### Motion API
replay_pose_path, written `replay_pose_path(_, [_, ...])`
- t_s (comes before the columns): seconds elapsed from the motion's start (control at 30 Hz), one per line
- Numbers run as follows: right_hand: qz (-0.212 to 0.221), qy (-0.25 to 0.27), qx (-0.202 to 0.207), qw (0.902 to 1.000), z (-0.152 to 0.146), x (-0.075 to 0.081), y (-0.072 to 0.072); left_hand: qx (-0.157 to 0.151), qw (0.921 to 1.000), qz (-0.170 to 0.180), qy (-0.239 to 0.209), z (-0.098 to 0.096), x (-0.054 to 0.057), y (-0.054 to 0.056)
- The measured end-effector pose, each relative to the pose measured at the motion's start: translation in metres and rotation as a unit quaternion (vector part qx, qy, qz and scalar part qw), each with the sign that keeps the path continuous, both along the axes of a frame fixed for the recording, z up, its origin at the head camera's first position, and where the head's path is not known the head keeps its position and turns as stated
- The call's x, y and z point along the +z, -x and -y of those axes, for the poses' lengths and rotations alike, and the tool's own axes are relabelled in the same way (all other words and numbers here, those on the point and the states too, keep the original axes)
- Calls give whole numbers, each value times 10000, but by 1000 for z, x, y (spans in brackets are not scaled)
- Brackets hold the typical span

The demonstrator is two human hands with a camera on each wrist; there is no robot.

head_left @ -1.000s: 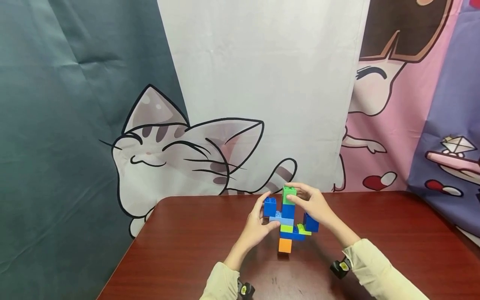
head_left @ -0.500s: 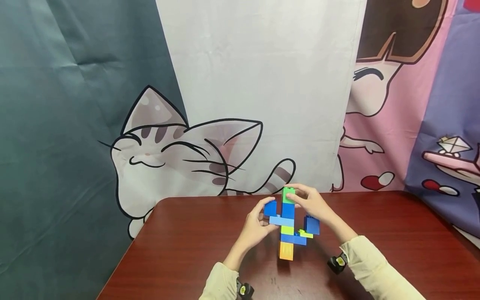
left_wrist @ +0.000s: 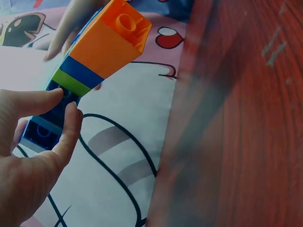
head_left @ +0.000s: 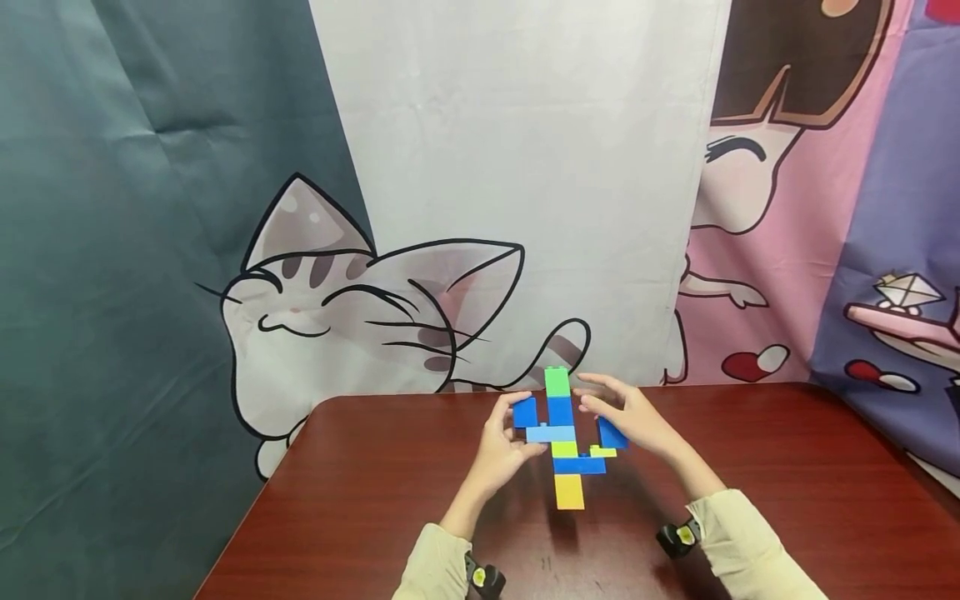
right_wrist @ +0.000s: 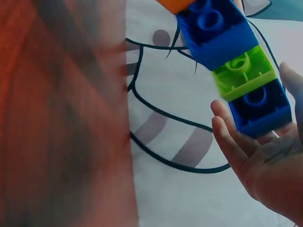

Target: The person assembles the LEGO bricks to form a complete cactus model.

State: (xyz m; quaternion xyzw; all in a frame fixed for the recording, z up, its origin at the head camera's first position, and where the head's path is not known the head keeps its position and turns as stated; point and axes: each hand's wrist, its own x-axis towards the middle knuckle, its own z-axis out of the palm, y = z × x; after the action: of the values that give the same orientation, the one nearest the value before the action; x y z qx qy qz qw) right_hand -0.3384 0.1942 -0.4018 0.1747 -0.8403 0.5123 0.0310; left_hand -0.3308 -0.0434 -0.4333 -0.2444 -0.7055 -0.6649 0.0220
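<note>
A figure of toy building blocks (head_left: 560,410) hangs over the table, its orange block (head_left: 569,492) lowest and its green block (head_left: 557,382) on top. My left hand (head_left: 495,454) grips its left arm, fingers at the blue block (head_left: 525,412), thumb by the light blue one (head_left: 550,434). In the left wrist view, thumb and finger pinch the arm near the dark blue underside, and the hollow base of the orange block (left_wrist: 110,40) shows. My right hand (head_left: 630,417), fingers spread, hovers beside the figure, behind the right arm's blue block (right_wrist: 261,108), which partly covers it in the right wrist view.
The reddish-brown table (head_left: 360,500) reaches back to a printed cloth backdrop (head_left: 525,167) with a cartoon cat. Black wrist cameras (head_left: 486,579) sit at both cuffs of the pale sleeves (head_left: 753,542).
My right hand has let go of the green block at the top, and its fingers have spread apart. The figure has shifted slightly left in my left hand.
</note>
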Motion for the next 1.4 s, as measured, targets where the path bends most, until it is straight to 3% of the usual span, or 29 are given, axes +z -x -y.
replay_pose_path(0.27, [-344, 255, 292, 9987, -8, -19, -13, 487, 9986, 217, -15, 12, 8, 7])
replay_pose_path(0.47, [-203, 534, 800, 9952, -7, -30, -23, 483, 9986, 217, -30, 13, 8, 7])
replay_pose_path(0.77, [-1019, -115, 78, 9947, 3, -47, -26, 435, 9981, 410, -153, 8, -1, 6])
replay_pose_path(1.0, [-1053, -118, -487, 9932, -2, -53, -32, 365, 9986, 380, -76, 4, -9, 7])
replay_pose_path(1.1, [-1012, -91, -513, 9935, -4, -54, -32, 515, 9976, 453, 40, 3, -11, 9])
replay_pose_path(1.2, [-897, -50, -518, 9946, -4, -55, -32, 872, 9947, 423, 353, 3, -11, 10])
replay_pose_path(1.3, [-739, 13, -496, 9960, -2, -58, -31, 1233, 9895, 255, 714, 5, -13, 10])
replay_pose_path(1.4, [-578, -64, -516, 9970, 0, -62, -30, 1394, 9855, 75, 967, 7, -18, 11])
